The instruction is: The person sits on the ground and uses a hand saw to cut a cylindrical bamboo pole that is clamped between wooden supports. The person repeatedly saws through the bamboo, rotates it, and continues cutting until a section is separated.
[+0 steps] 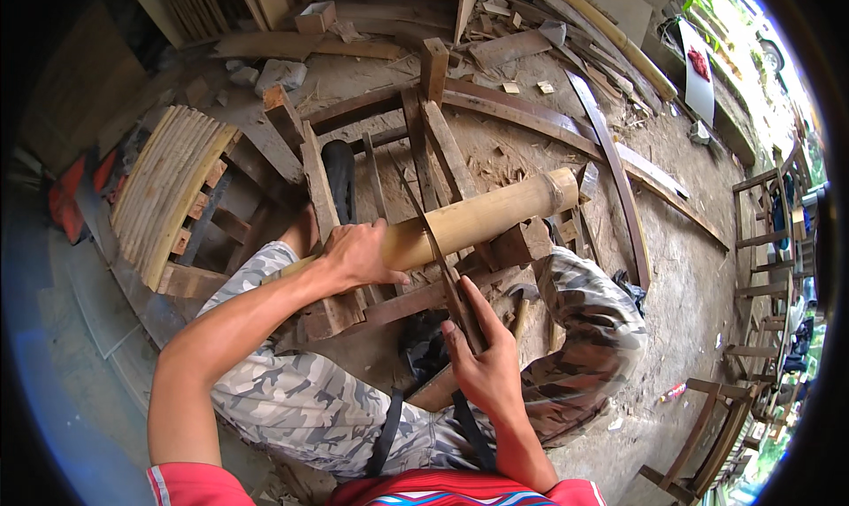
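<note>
A thick yellow bamboo pole (500,212) lies across a wooden frame (380,307) in front of me. My left hand (355,256) is wrapped over the pole's left end, pressing it down. In my right hand (488,356) is the handle of a handsaw (435,241), with the forefinger stretched along it. The saw's narrow blade crosses the bamboo just right of my left hand, its tip pointing away from me. How deep the blade sits in the bamboo cannot be made out. My legs in camouflage trousers (301,395) are spread on either side of the frame.
A slatted wooden stool (172,196) stands at the left. Long boards (610,165) lie on the dirt floor at the right, with wood scraps (513,50) piled behind. A hammer (522,307) rests under the frame. Wooden chair frames (765,267) line the far right.
</note>
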`<state>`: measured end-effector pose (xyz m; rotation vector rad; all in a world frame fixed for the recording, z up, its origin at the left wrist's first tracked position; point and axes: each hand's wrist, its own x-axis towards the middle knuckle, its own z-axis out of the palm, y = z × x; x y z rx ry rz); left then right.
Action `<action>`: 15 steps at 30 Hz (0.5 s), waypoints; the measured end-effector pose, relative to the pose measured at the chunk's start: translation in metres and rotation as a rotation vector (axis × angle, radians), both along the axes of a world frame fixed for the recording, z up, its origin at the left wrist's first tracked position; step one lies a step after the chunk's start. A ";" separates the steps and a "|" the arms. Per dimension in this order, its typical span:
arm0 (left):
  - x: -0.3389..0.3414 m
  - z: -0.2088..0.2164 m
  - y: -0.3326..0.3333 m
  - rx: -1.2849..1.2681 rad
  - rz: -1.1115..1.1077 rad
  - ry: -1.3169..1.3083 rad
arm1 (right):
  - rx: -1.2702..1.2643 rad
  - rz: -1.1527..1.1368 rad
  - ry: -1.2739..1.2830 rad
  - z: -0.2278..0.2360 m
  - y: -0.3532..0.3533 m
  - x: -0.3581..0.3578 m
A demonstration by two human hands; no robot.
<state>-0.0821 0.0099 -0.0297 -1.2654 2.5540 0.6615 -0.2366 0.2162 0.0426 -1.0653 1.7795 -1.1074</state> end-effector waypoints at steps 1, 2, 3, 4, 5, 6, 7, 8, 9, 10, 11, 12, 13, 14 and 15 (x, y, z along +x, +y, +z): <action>0.001 0.001 0.001 -0.010 -0.022 0.005 | -0.019 -0.002 0.010 -0.001 0.003 0.001; -0.004 0.008 -0.002 0.032 -0.051 -0.027 | -0.036 -0.013 0.024 -0.005 0.008 0.002; -0.009 0.020 -0.005 0.074 -0.075 -0.057 | -0.051 -0.021 0.040 -0.009 0.012 0.002; -0.014 0.027 -0.008 0.117 -0.100 -0.087 | -0.072 -0.025 0.034 -0.016 0.016 0.001; -0.017 0.018 -0.011 0.115 -0.020 -0.036 | -0.095 -0.025 0.030 -0.025 0.019 0.000; -0.016 -0.002 -0.013 0.110 0.075 0.011 | -0.120 -0.011 0.019 -0.032 0.021 0.000; -0.017 -0.020 -0.013 0.107 0.163 0.061 | -0.116 -0.021 -0.004 -0.036 0.023 -0.002; -0.018 -0.031 -0.009 0.049 0.205 0.109 | -0.119 -0.022 -0.018 -0.041 0.026 -0.004; -0.023 -0.037 -0.005 -0.011 0.241 0.160 | -0.123 -0.030 -0.028 -0.049 0.028 -0.006; -0.027 -0.043 0.000 -0.070 0.277 0.211 | -0.128 -0.037 -0.039 -0.056 0.030 -0.009; -0.036 -0.030 0.009 -0.112 0.440 0.201 | -0.204 -0.043 0.020 -0.059 0.026 -0.007; -0.042 -0.031 0.013 -0.153 0.457 0.213 | -0.159 -0.035 0.003 -0.058 0.028 -0.007; -0.048 -0.035 0.016 -0.193 0.473 0.227 | -0.113 -0.027 -0.013 -0.054 0.031 -0.007; -0.044 -0.036 0.016 -0.243 0.500 0.232 | -0.074 -0.006 -0.038 -0.047 0.029 -0.003; -0.043 -0.037 0.016 -0.252 0.490 0.245 | -0.025 0.009 -0.038 -0.037 0.027 -0.004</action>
